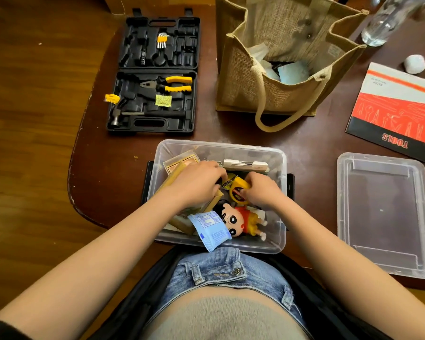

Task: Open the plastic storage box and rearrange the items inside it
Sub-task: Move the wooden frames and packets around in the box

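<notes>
from my remote seat i see a black tool case (155,74) lying open at the left of the dark wooden table (113,173); my left hand (196,184) is down in the clear storage box (277,244), fingers curled among the items, though what they grip i cannot tell; just beside it my right hand (261,191) pinches a yellow tape measure (238,187); a cartoon doll (241,220) lies nearer me; a jute bag (275,69) stands behind; the lid (383,214) rests at right, well apart.

Clear plastic box (277,168), yellow-black tape measure (237,186), tan jute bag (268,89), black toolcase (155,104), red-orange booklet (398,111)
</notes>
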Motion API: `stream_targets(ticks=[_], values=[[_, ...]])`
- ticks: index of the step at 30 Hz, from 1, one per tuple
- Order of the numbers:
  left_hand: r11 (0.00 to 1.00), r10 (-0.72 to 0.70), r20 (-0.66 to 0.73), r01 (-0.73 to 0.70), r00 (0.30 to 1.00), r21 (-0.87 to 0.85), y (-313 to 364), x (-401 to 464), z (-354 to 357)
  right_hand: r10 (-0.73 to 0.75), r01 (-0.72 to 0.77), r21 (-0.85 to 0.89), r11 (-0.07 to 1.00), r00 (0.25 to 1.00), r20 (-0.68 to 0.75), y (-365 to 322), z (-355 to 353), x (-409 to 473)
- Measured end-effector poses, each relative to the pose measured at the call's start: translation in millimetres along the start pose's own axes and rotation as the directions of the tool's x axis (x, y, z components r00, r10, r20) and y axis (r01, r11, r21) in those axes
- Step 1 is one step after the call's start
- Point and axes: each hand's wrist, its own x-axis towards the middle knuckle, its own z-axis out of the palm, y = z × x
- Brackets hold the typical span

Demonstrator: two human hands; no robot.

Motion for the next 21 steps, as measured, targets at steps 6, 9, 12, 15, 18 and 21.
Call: stream_targets(ticks=[6, 9, 12, 15, 18, 21], values=[[0.997, 0.065, 0.053, -0.063, 0.997, -0.036, 9.3, 2.0, 8.8, 0.014, -0.209, 0.61, 0.765, 0.952, 0.307, -12.0, 1.3, -19.3], [0.993, 0.115, 0.195, -0.119, 0.974, 0.005, 17.3, 8.6, 15.1, -0.023, -0.146, 0.512, 0.847, 0.951, 0.309, -14.2, 9.4, -29.4], [0.964, 0.093, 0.345, -0.172, 0.934, 0.205, 22.1, 15.2, 22.8, -0.071, -0.004, 0.259, 0.966, 0.958, 0.279, -12.5, 16.0, -32.5], [0.9, 0.084, 0.392, -0.239, 0.916, 0.365, 22.6, 18.5, 30.2, -0.036, 0.015, 0.102, 0.995, 0.978, 0.205, -6.6, 7.7, -22.5], [0.874, 0.098, 0.394, -0.269, 0.914, 0.406, 22.0, 19.8, 34.0, 0.014, -0.002, -0.166, 0.986, 0.997, 0.07, -2.0, 1.0, -5.0], [0.887, 0.091, 0.395, -0.255, 0.914, 0.384, 22.4, 22.1, 35.4, 0.011, -0.014, -0.339, 0.941, 1.0, -0.012, -5.6, 5.6, 6.3]])
